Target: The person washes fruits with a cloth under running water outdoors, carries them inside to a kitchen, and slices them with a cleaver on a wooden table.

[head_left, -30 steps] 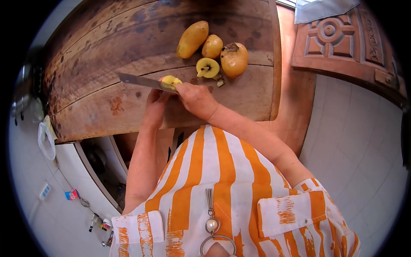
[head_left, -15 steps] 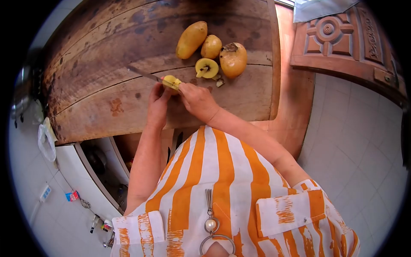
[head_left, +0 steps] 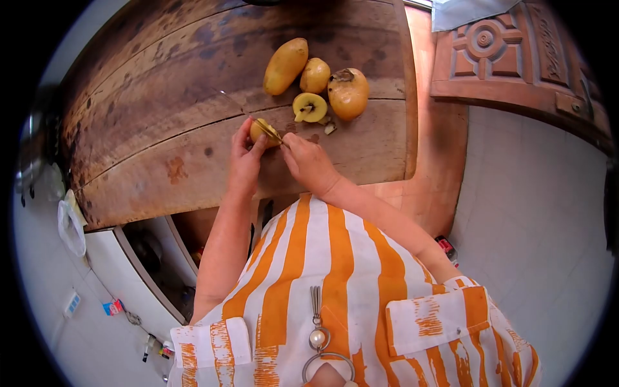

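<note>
My left hand [head_left: 245, 158] grips a cut yellow piece of what looks like potato [head_left: 262, 131], thumb on the near side. My right hand [head_left: 311, 162] is closed around the handle end of a knife [head_left: 240, 106]. Its thin blade runs across the piece, pointing away to the upper left. Both hands are just above the wooden table. Beyond them lies a cut yellow half [head_left: 310, 108] with a dark hollow in its middle. Small trimmed scraps [head_left: 329, 128] lie beside it.
Behind the half lie a long yellow potato [head_left: 285, 66], a smaller one [head_left: 315, 75] and a round one [head_left: 349, 97] with a brown rough patch. The wooden table [head_left: 142, 129] ends near my body. A carved wooden door [head_left: 500, 58] stands to the right.
The yellow piece has turned in my left hand, and the knife blade now lies across it at a steeper angle. My right hand has shifted slightly right and down. The view has moved slightly.
</note>
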